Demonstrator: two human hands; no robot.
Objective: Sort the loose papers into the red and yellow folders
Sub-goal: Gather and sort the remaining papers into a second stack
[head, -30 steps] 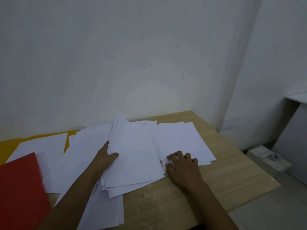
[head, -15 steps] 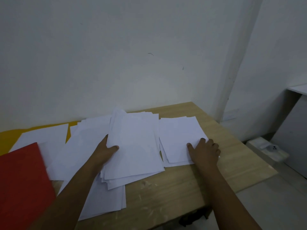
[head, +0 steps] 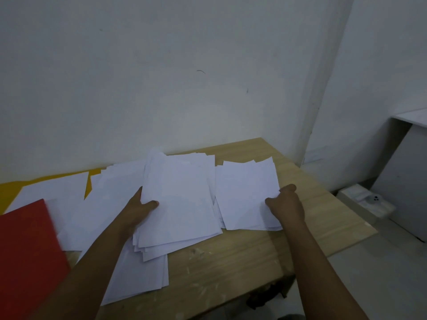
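Against a plain white wall [head: 161, 77], a pale wooden desk [head: 231, 262] strewn with loose white papers. At the left edge, a red folder [head: 27, 255] lying shut and flat, with sheets tucked partly beneath its far edge; contents hidden. Behind it, along the wall, a yellow folder [head: 7, 190] mostly buried under scattered sheets [head: 55, 188]. Near the middle, a thick fanned stack of paper [head: 182, 204], slightly raised at its left side and overlapping a lower pile [head: 138, 280] that reaches the near desk edge. Just right of that, a smaller stack [head: 245, 195], touching the middle one. No print, label or brand readable on any sheet or folder. Left hand [head: 141, 209] gripping the middle stack's left edge, thumb curled over the top sheet, other fingers hidden beneath. Right hand [head: 286, 204] clenched on the right edge of the smaller stack, fingers curled against the paper. On the floor beyond the desk, a white power strip [head: 365, 199].
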